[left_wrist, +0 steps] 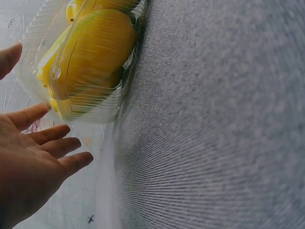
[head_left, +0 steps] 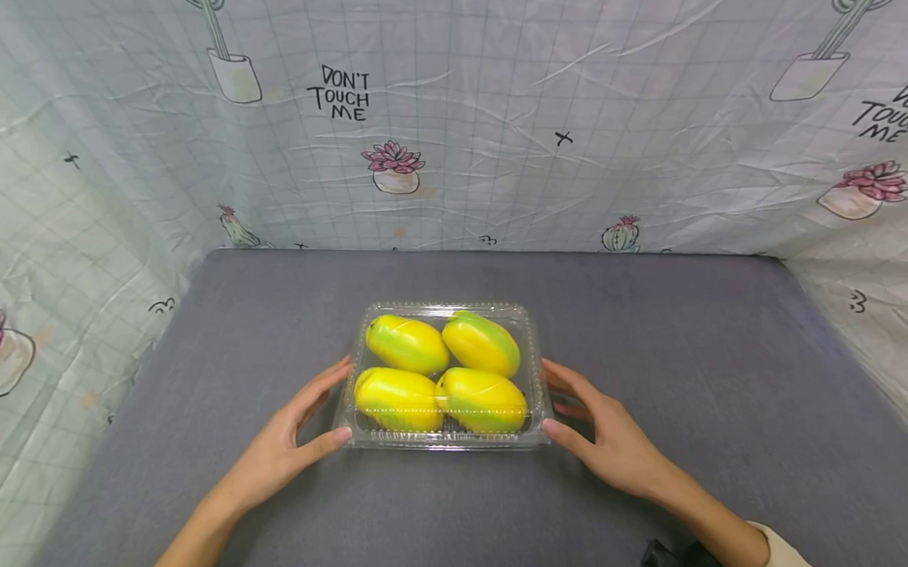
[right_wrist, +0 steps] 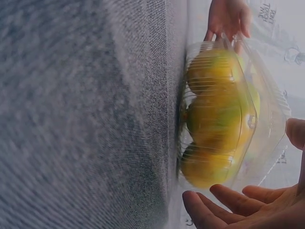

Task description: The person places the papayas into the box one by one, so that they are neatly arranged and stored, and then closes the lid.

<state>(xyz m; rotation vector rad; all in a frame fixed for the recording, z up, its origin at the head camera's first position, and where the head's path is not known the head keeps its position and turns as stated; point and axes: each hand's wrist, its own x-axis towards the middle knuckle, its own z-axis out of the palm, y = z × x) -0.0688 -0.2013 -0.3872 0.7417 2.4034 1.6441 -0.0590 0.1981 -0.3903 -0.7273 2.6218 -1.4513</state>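
Several yellow-green mangoes [head_left: 479, 401] lie in a clear plastic clamshell box [head_left: 448, 443] at the middle of the table. Its lid covers them; in the right wrist view, the lid [right_wrist: 267, 119] rises at an angle from the base. At the box's left side is my left hand [head_left: 283, 444], thumb tip at the front corner and fingers extended along the side. The left wrist view shows those fingers spread, not curled round the box. My right hand [head_left: 613, 445] mirrors it on the right side, thumb tip by the front corner, fingers loosely extended.
A grey cloth-covered table [head_left: 697, 350] lies under the box. Behind it and along both sides hangs a pale curtain [head_left: 478, 99] printed with cacti and lettering. Black objects [head_left: 662, 557] show near the forearms at the bottom edge.
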